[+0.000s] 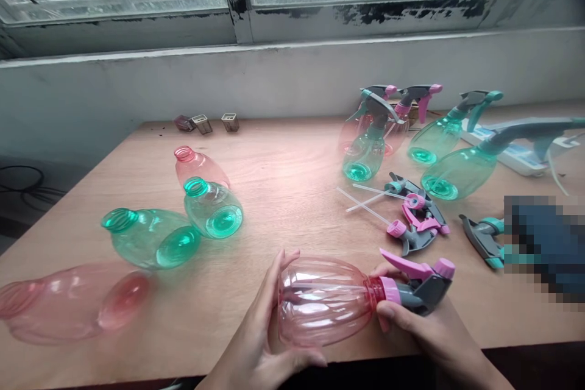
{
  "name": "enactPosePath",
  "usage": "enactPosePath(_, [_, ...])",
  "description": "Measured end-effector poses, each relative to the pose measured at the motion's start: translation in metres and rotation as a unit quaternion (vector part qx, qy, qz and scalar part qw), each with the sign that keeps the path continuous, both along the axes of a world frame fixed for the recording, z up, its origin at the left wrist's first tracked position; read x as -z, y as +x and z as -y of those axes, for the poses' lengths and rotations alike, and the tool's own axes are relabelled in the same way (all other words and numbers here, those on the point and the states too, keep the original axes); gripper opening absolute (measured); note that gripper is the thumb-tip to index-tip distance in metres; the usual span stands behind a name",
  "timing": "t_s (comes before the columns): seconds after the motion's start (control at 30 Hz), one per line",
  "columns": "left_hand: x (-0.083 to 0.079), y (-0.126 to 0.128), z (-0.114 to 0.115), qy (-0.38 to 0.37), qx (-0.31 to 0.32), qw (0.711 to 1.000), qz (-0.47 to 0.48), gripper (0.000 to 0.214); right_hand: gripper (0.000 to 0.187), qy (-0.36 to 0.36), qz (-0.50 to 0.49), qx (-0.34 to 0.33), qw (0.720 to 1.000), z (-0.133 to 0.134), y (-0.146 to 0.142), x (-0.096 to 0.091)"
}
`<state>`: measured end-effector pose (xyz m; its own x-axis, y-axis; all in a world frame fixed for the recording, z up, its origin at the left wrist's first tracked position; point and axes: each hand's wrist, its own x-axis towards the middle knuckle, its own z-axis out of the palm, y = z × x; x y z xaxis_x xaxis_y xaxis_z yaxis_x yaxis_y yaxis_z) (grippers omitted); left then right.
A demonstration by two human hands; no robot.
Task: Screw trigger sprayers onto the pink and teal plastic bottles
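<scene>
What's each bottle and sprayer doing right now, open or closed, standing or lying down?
Clear pink plastic bottle, lying sideways, sprayer on its neck.
Pink-and-grey trigger sprayer, on that neck, right hand pinching its collar.
Left hand, gripping the bottle's body.
Capless pink and teal bottles, lying down, necks open.
Teal spray bottles, lying down, sprayers fitted.
Loose trigger sprayers, lying unattached on wooden table.

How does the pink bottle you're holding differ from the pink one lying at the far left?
The held pink bottle has a pink-and-grey spray head on its neck; the far-left pink bottle has none. The left hand grips the held bottle, the right hand its spray head; the far-left one lies untouched. Both are clear pink plastic, lying on their sides.
</scene>
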<state>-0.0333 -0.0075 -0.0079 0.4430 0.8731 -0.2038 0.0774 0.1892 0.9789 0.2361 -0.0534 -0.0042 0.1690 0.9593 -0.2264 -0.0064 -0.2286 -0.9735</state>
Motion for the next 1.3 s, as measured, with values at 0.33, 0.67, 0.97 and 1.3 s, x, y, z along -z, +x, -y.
enactPosePath(0.33, [0.0030, -0.0018, 0.0020, 0.044, 0.008, 0.998, -0.035, 0.103, 0.045, -0.001, 0.012, 0.025, 1.000, 0.0014, 0.0026, 0.0031])
enactPosePath(0.67, [-0.0041, -0.0031, 0.0022, -0.005, 0.021, 1.000, 0.015, 0.103, 0.041, 0.005, 0.017, 0.005, 1.000, 0.0010, 0.0018, 0.0022])
enactPosePath(0.97, [-0.0015, 0.0005, 0.0046, 0.051, 0.033, 0.998, -0.030, 0.098, 0.038, 0.011, -0.011, -0.013, 1.000, -0.0003, 0.0026, 0.0028])
enactPosePath(1.3, [0.0015, -0.0060, 0.0023, 0.034, 0.042, 0.998, -0.026, 0.107, 0.042, 0.008, -0.018, -0.009, 1.000, 0.0000, 0.0032, 0.0048])
